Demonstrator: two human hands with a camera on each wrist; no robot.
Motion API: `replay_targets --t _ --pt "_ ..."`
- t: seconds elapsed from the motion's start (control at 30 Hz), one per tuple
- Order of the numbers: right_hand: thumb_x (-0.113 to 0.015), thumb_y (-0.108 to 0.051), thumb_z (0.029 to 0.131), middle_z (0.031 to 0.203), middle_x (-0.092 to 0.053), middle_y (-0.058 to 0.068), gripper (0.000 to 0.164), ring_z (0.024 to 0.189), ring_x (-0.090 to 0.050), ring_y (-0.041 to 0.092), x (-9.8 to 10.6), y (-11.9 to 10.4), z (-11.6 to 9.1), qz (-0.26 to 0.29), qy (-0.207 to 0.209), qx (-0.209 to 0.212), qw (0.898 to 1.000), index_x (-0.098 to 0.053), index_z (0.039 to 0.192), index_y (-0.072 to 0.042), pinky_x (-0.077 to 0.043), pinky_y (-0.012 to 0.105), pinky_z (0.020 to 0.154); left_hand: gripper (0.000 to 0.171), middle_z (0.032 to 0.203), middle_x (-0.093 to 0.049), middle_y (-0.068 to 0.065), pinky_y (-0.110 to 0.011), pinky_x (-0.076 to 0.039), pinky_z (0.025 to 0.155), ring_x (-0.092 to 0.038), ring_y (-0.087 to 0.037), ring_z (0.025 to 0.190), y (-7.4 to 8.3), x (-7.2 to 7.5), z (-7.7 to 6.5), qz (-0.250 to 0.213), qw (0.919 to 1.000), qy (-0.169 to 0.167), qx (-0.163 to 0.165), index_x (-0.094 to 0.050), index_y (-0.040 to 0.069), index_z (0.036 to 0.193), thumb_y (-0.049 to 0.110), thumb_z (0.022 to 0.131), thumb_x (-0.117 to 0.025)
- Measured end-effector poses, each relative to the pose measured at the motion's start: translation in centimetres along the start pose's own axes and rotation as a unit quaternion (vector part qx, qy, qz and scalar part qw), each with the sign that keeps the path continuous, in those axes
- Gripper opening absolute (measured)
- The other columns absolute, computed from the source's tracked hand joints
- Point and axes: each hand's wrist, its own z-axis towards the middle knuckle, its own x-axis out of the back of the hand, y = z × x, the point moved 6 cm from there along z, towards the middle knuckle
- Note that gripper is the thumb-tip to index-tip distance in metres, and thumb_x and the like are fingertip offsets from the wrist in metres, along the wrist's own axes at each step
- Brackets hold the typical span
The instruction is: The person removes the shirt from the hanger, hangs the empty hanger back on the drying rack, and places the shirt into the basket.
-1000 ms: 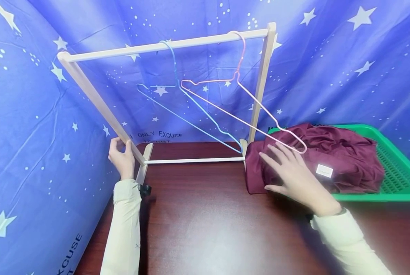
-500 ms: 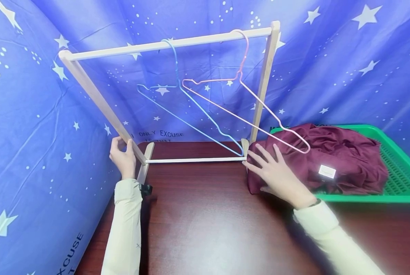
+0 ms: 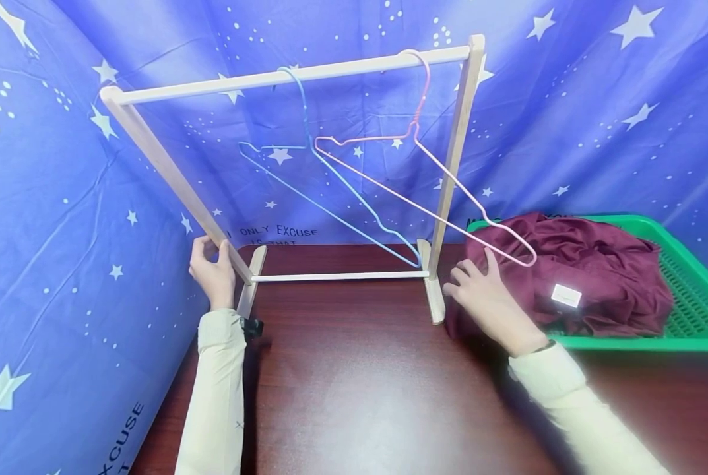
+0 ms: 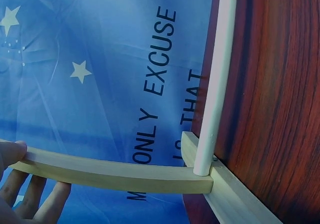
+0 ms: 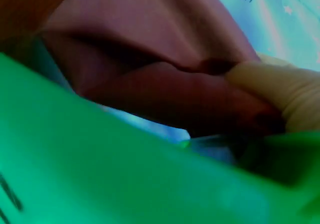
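Observation:
A small wooden clothes rack (image 3: 354, 71) stands on the table, with a blue hanger (image 3: 354, 191) and a pink hanger (image 3: 383, 187) on its top bar. My left hand (image 3: 214, 267) grips the lower part of the left post (image 4: 115, 173), thumb on one side and fingers on the other. At the right lies a heap of maroon cloth (image 3: 615, 284) with a white label, partly in a green basket (image 3: 650, 342). My right hand (image 3: 490, 300) holds the near left edge of that cloth, fingers curled. In the right wrist view its thumb (image 5: 280, 84) presses into the folds (image 5: 180, 94).
The rack's right foot (image 3: 435, 300) stands close to the cloth and my right fingers. One end of the pink hanger hangs over the cloth. A blue star-patterned curtain (image 3: 354, 26) rises behind and to the left of the dark wood table (image 3: 354, 382).
My right hand has moved left, then curled its fingers onto the cloth. The cloth's left edge has shifted right, uncovering the rack's right foot. My left hand keeps its grip on the post.

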Motion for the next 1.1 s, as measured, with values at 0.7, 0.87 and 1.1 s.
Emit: replay_targets --t 0.7,0.87,1.1 --pt "-0.068 0.012 0.069 0.096 -0.061 0.013 0.029 0.104 -0.052 0.041 4.9 5.0 -1.8 0.137 0.116 -0.009 0.984 -0.077 0.083 -0.012 -0.048 0.054 0.084 0.018 0.101 -0.07 -0.019 -0.041 -0.039 0.099 -0.062 -0.031 0.094 0.1 -0.1 0.0 -0.003 0.9999 0.001 -0.011 -0.067 0.0 0.105 0.009 0.089 -0.07" --pt "-0.064 0.02 0.07 0.093 -0.055 0.013 0.039 0.094 -0.048 0.037 5.7 6.6 -3.3 0.122 0.086 -0.025 0.988 -0.079 0.089 -0.011 -0.046 0.049 0.075 0.018 0.101 -0.071 -0.019 -0.04 -0.042 0.096 -0.063 -0.03 0.094 0.1 -0.1 0.0 -0.004 1.0 0.003 -0.008 -0.067 0.0 0.105 0.009 0.089 -0.07" --pt "-0.073 0.02 0.064 0.09 -0.052 0.013 0.04 0.094 -0.046 0.034 6.0 9.4 -5.5 0.133 0.054 -0.081 0.986 -0.08 0.091 -0.009 -0.044 0.047 0.077 0.018 0.102 -0.071 -0.018 -0.04 -0.04 0.099 -0.063 -0.029 0.095 0.0 0.0 0.0 0.0 1.0 0.005 -0.001 -0.067 0.0 0.106 0.009 0.09 -0.069"
